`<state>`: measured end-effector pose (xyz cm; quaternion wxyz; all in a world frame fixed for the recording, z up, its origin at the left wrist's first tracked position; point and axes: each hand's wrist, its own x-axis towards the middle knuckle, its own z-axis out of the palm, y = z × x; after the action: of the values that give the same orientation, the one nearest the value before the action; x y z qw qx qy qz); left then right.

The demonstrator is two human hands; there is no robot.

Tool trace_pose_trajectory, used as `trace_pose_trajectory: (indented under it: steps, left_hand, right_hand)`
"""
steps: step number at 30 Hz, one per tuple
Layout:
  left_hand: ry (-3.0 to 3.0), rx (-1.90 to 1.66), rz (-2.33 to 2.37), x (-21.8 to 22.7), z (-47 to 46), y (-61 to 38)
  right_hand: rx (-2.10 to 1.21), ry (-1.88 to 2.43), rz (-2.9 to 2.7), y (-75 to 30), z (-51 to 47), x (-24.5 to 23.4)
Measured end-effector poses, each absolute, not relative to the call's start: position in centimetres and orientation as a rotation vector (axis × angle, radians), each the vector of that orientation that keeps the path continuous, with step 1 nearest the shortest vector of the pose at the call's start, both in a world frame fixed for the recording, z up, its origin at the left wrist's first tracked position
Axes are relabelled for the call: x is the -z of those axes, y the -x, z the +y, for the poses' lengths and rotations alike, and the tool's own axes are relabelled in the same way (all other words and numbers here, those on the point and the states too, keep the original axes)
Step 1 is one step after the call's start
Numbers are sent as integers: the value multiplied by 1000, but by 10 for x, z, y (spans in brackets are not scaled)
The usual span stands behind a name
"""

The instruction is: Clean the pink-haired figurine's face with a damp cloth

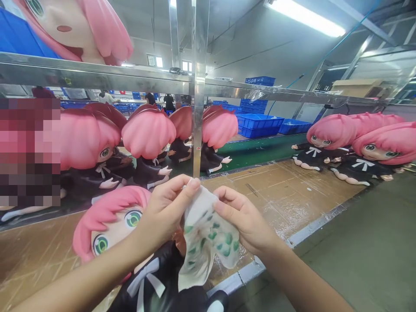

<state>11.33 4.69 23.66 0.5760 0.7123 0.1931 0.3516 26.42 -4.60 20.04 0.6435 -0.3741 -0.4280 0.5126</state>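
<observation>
Over doll [130,242]: hands pinch bag [208,238].

In front of me I see a cardboard-covered surface [286,190] carrying pink-haired dolls [354,147] lying at its far right, more of them [146,147] crowded at the left, and one doll [113,225] lying nearest me

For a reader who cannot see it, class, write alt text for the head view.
Two hands, left hand and right hand, pinch a pale cloth with green marks above a pink-haired doll in black lying on a brown worktable. More dolls sit behind.
</observation>
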Motion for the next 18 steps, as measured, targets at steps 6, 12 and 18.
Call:
trace_pose_trajectory:
  steps: [6,12,18]
  left_hand:
    - [-1717,-863,529,-237,48,-113]
    - [-1736,-850,578,-239,51,-113]
    - [-1601,-719,556,-244,49,-128]
  right_hand:
    - [-1223,931,-957,-273,-46,-202]
    - [-879,1205,-1062,-287,-51,-199]
    - [-333,1316,-1196,-264,-60,-193]
